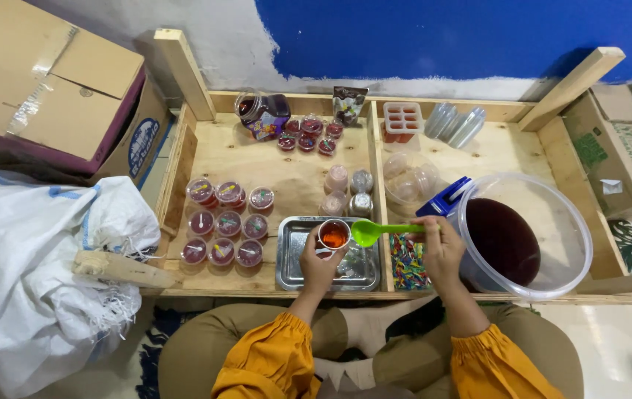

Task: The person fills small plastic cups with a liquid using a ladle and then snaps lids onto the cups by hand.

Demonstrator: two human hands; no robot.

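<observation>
My left hand (317, 264) holds a small clear cup (334, 235) with reddish liquid in it, above a square metal tray (289, 267). My right hand (440, 250) grips the handle of a green spoon (372, 231) whose bowl sits right beside the cup's rim. To the right stands a large clear bucket (561, 222) with dark red liquid inside. Several sealed small cups of red jelly (227, 223) stand in rows to the left of the tray.
A wooden table frame holds a jar (263, 113), more filled cups (308, 134), a red mould tray (403, 118), stacked empty cups (455, 124), a clear bowl (409, 177) and colourful small spoons (407, 262). Cardboard boxes flank both sides; a white sack (28, 258) lies left.
</observation>
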